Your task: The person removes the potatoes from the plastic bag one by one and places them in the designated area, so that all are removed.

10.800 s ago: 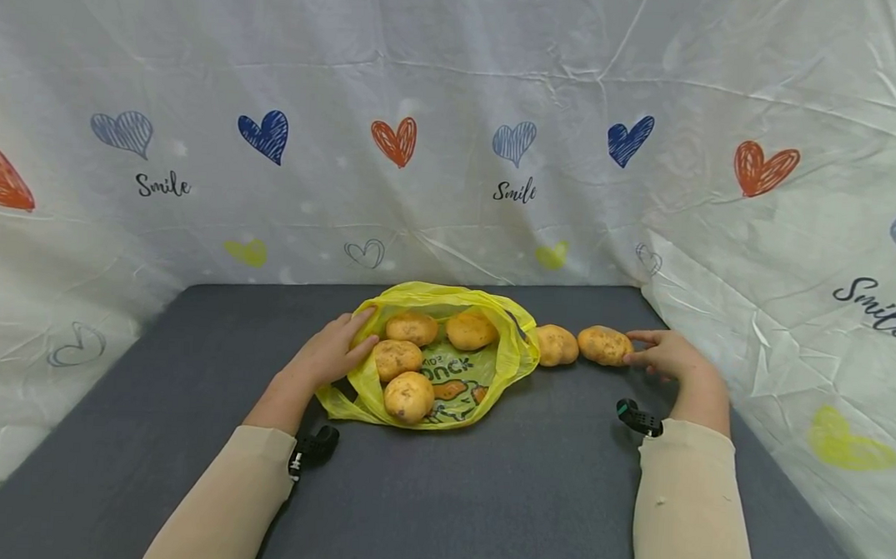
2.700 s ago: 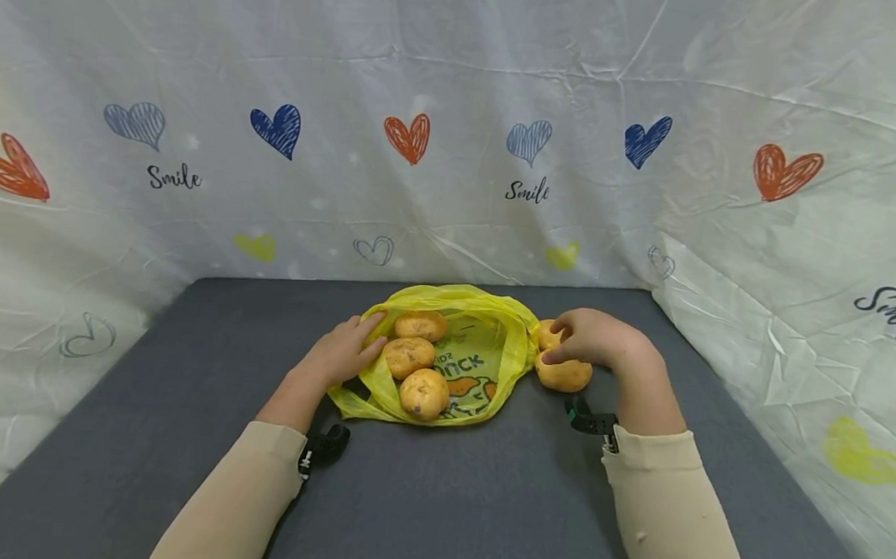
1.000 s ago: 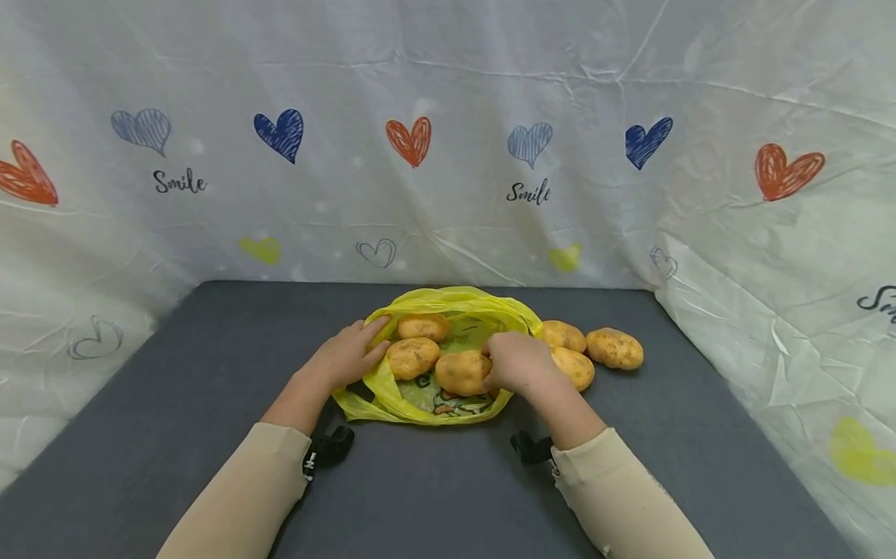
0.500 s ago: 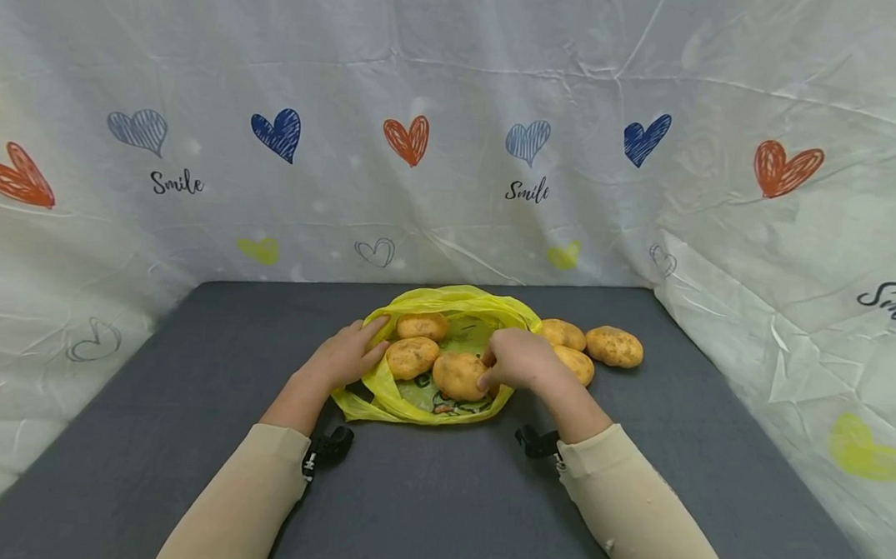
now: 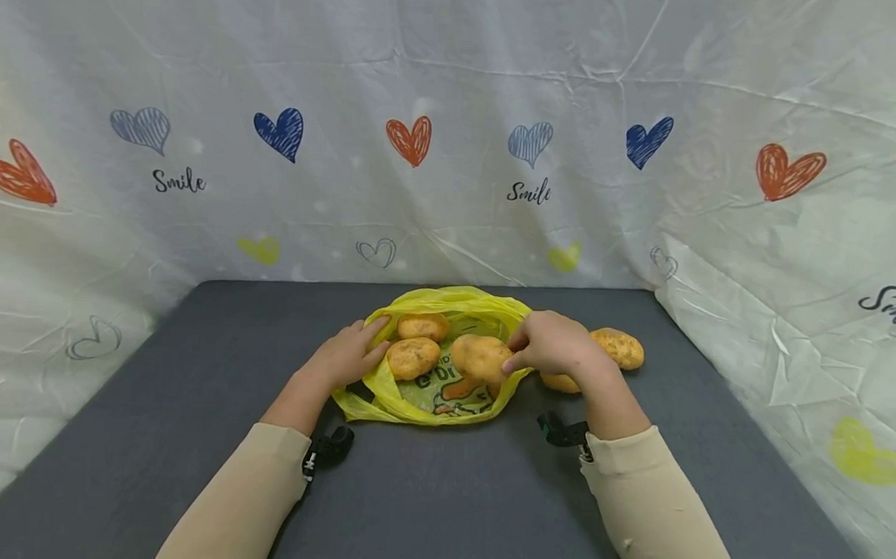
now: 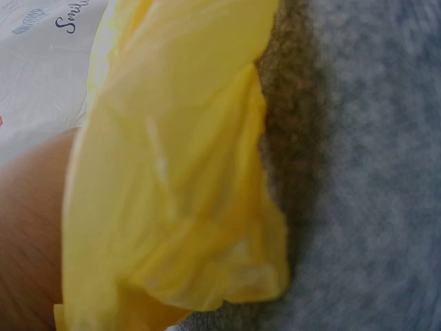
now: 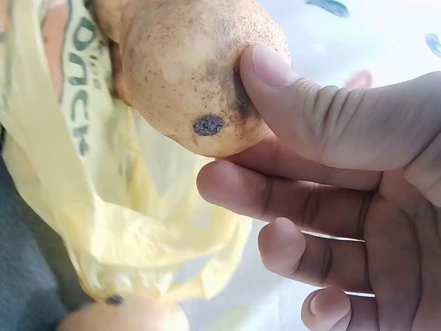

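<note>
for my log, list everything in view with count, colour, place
Table: one, dark grey, foreground
Backdrop sheet: one, white with hearts, behind table
Plastic bag: one, yellow, on table
Bagged potatoes: two, tan, bag's left side
Loose potatoes: two visible, tan, right of bag
Held potato: one, tan, over bag opening
Wrist cameras: two, black, at wrists
Sleeves: two, beige, forearms
Left hand: one, bare, bag's left edge
Right hand: one, bare, gripping held potato

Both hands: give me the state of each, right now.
Left hand: touching the rim of the yellow bag; whether it grips cannot be told.
Right hand: holding a potato, pinched between thumb and fingers.
</note>
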Motion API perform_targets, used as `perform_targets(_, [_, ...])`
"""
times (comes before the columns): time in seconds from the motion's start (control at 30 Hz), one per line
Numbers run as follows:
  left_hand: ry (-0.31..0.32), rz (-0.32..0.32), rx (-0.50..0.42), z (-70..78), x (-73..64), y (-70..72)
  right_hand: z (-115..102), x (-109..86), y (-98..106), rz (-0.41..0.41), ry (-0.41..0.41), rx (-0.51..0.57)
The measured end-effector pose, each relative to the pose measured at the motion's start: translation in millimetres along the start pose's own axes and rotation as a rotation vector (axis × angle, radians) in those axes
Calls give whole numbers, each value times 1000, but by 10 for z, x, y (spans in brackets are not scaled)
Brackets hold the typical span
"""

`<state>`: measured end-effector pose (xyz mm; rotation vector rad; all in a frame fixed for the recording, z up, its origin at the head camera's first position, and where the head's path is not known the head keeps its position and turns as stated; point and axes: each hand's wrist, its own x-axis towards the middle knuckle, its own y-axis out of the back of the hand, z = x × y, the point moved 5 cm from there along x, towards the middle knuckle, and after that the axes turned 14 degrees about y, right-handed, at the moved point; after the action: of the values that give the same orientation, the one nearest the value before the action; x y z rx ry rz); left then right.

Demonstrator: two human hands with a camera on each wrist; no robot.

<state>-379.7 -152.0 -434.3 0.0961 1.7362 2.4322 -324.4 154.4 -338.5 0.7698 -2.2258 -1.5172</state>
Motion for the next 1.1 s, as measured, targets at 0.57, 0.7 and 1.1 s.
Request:
perform_targets(0.57, [4,2,1,8,-5,-1,380,-359,312,57,-14,168])
perform_targets(0.7, [4,-3,5,22,-3,-3,555,-533,397,94,-42,174])
perform_targets(1.1, [15,-12,7,13,3,-9,1152,-1146,535,44,-201,295])
